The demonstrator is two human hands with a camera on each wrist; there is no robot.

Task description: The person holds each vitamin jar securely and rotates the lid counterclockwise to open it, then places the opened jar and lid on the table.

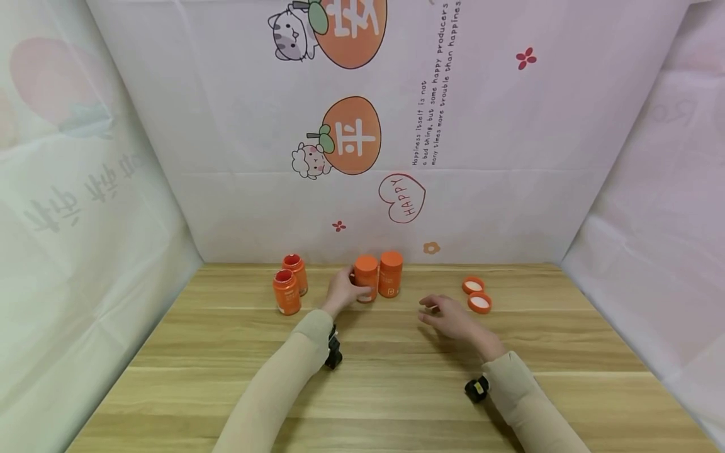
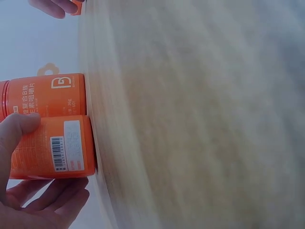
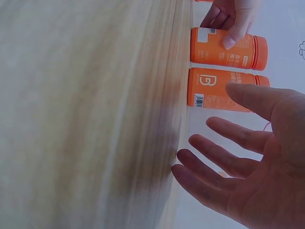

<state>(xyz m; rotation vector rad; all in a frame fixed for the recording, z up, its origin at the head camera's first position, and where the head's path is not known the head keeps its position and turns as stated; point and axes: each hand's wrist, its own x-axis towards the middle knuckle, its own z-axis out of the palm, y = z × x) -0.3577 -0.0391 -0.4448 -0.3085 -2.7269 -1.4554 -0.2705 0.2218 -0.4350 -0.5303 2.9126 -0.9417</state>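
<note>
Two orange bottles with their lids on stand side by side near the back of the table. My left hand [image 1: 343,290] grips the left capped bottle [image 2: 52,148], thumb on one side and fingers round the other. Right beside it stands the other capped bottle [image 1: 391,275], which bears a white B-like logo. My right hand [image 1: 450,316] is off to the right of both, its fingers spread and relaxed with nothing in them, as the right wrist view [image 3: 228,157] shows.
At the back left, two uncapped orange bottles, a nearer one [image 1: 287,293] and a farther one [image 1: 296,274], stand close together. Two orange lids, one [image 1: 472,285] behind the other [image 1: 479,302], lie inside up beyond my right hand. A printed white cloth [image 1: 481,207] rises behind the wooden table [image 1: 396,402].
</note>
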